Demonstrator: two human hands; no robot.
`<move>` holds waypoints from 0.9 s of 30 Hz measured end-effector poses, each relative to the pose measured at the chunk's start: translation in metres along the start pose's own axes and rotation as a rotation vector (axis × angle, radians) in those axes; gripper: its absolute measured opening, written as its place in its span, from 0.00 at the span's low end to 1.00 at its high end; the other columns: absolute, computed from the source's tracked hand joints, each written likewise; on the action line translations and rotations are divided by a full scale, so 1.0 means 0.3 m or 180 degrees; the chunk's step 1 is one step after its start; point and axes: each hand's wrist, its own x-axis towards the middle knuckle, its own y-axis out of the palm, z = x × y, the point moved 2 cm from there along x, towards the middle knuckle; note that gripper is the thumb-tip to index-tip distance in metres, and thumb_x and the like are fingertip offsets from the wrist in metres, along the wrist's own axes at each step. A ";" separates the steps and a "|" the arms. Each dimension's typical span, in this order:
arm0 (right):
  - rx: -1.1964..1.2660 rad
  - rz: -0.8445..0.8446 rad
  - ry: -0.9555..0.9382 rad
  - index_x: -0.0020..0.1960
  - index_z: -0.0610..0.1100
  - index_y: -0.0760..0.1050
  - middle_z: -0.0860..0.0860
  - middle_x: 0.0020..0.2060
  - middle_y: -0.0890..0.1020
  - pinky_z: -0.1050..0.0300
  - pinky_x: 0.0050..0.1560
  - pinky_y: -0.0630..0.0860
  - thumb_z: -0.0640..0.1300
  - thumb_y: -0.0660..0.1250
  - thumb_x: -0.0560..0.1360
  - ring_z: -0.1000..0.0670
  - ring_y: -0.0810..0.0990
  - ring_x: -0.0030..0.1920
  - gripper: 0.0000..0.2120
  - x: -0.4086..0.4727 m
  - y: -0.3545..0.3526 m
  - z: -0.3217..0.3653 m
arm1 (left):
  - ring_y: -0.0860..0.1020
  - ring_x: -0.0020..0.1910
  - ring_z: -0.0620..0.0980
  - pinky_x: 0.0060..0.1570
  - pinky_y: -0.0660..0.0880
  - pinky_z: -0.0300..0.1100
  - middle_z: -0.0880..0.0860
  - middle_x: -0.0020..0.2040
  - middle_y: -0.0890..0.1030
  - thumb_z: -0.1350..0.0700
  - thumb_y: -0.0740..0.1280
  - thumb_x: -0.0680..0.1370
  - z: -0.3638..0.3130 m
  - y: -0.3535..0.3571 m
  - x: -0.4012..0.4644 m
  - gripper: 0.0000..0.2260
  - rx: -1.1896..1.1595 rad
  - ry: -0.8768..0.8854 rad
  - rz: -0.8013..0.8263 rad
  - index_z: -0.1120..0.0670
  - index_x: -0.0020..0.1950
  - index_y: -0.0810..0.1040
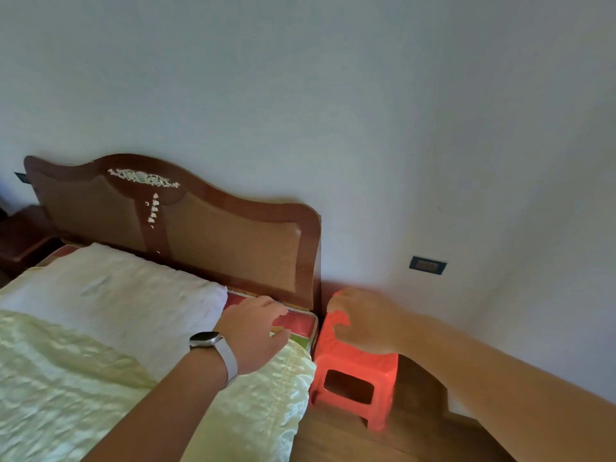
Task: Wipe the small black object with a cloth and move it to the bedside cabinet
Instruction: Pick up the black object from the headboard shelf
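Note:
No small black object and no cloth show in the head view. My left hand (256, 331), with a watch on the wrist, hovers over the red patterned mattress corner (300, 323) beside the headboard, fingers apart and holding nothing. My right hand (363, 325) is over the top of an orange plastic stool (353, 368), fingers curled but apart, with nothing seen in it. A dark wooden bedside cabinet (23, 235) stands at the far left, on the other side of the bed.
A brown carved headboard (216, 235) stands against the white wall. A white pillow (110, 288) and a pale green quilt (66, 378) cover the bed. A dark wall socket (427, 265) is at the right. Wooden floor (333, 438) runs beside the bed.

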 end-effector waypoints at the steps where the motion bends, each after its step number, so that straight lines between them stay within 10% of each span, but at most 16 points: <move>1: -0.0002 0.0019 0.0068 0.59 0.52 0.73 0.52 0.55 0.76 0.47 0.52 0.76 0.54 0.61 0.74 0.48 0.76 0.52 0.15 0.048 0.001 0.004 | 0.73 0.63 0.48 0.59 0.71 0.44 0.45 0.66 0.76 0.43 0.60 0.78 0.044 -0.003 0.040 0.20 -0.0045 0.0022 -0.0005 0.47 0.68 0.73; 27: -0.0187 0.0506 -0.0132 0.63 0.51 0.70 0.51 0.56 0.75 0.50 0.48 0.75 0.50 0.59 0.74 0.47 0.75 0.52 0.18 0.942 0.173 0.045 | 0.74 0.62 0.52 0.57 0.72 0.49 0.48 0.65 0.76 0.41 0.59 0.77 0.717 0.131 0.437 0.21 -0.0176 -0.0740 0.0344 0.47 0.68 0.72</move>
